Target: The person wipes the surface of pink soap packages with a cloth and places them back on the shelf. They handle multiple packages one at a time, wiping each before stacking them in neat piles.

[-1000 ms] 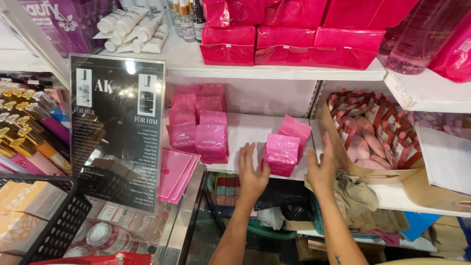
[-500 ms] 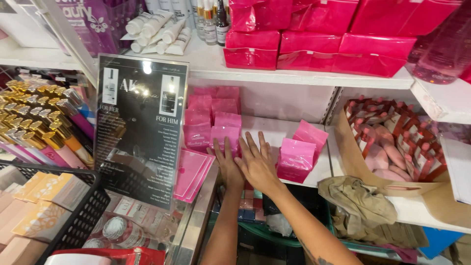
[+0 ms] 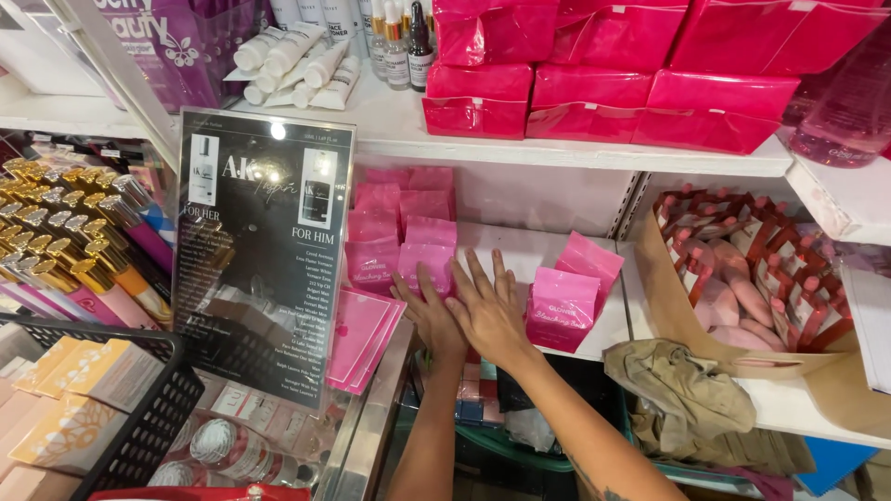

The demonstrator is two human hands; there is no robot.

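Both my hands reach onto the white middle shelf [image 3: 520, 243]. My left hand [image 3: 429, 311] rests against the front of an upright row of small pink sachets [image 3: 426, 262], fingers spread on the nearest packet. My right hand [image 3: 489, 311] lies partly over the left, fingers apart, flat on the shelf front beside that row. Neither hand grips anything that I can see. Two more pink sachets [image 3: 562, 306] stand leaning a little to the right of my right hand.
A black printed sign [image 3: 264, 255] stands left. Flat pink packets [image 3: 364, 334] lie under it. Pink boxes [image 3: 594, 97] and white tubes [image 3: 299, 67] fill the upper shelf. A cardboard box of pink and red pouches [image 3: 742, 278] sits right, a crumpled cloth [image 3: 691, 399] below. A black basket [image 3: 139, 417] is lower left.
My hands moved left from the two leaning sachets to the upright row of sachets, and now overlap there. The view shifted slightly.
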